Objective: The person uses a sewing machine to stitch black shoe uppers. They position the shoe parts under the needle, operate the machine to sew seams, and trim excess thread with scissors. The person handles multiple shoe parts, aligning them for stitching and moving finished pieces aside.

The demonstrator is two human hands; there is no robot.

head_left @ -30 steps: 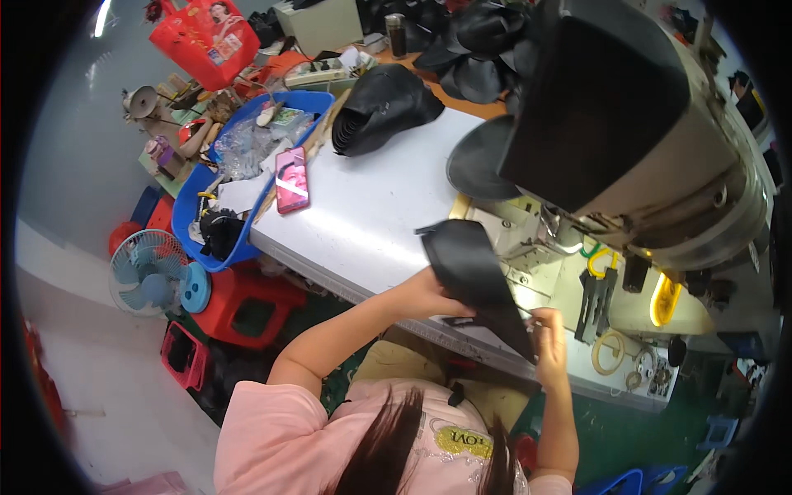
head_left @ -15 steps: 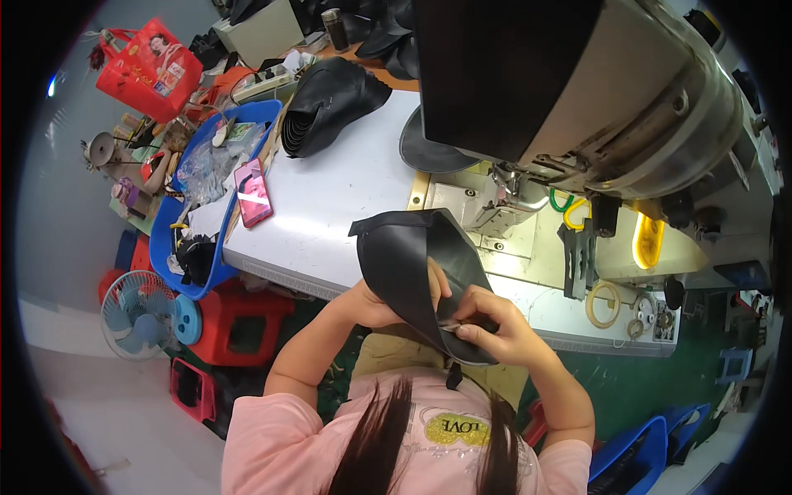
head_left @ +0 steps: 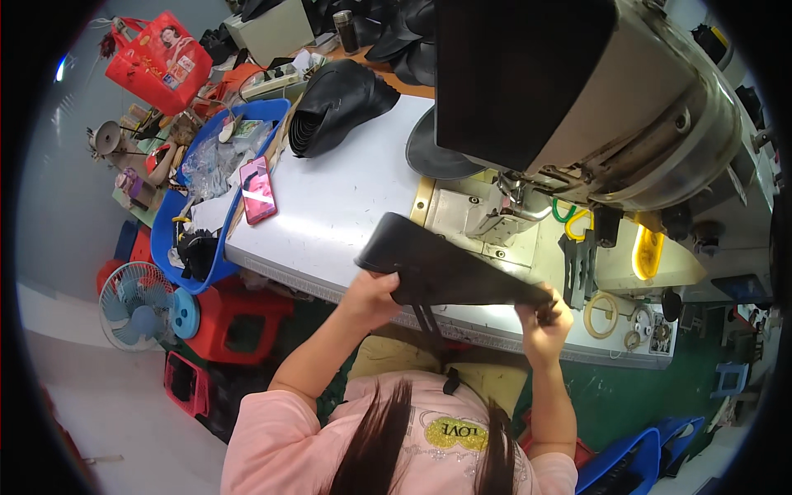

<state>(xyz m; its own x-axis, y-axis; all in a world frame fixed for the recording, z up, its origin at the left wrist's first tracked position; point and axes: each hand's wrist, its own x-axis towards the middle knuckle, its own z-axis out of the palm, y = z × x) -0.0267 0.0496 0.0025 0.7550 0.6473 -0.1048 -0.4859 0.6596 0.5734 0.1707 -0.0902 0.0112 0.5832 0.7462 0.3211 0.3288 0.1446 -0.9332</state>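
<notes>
A folded black leather piece [head_left: 445,268] is stretched between my two hands, over the near edge of the white worktable [head_left: 330,206]. My left hand [head_left: 373,299] is closed on its left end, the thumb lying along the lower edge. At the narrower right end, my right hand [head_left: 546,326] pinches it. A thin dark strip hangs below the piece near its middle. Just beyond it stands a sewing machine [head_left: 610,107], its needle area lit. The leather is apart from the needle.
Rolled black leather pieces [head_left: 338,107] lie at the table's back left. A pink-screened phone [head_left: 257,191] rests by a blue basket [head_left: 216,276]. Scissors with yellow and green handles [head_left: 580,223] lie right of the needle. A fan [head_left: 139,307] and red stool [head_left: 223,322] stand left.
The leather piece was standing open with both hands at its inner side; it is now flattened and held farther out. My right hand has moved right, and my left hand grips the left end.
</notes>
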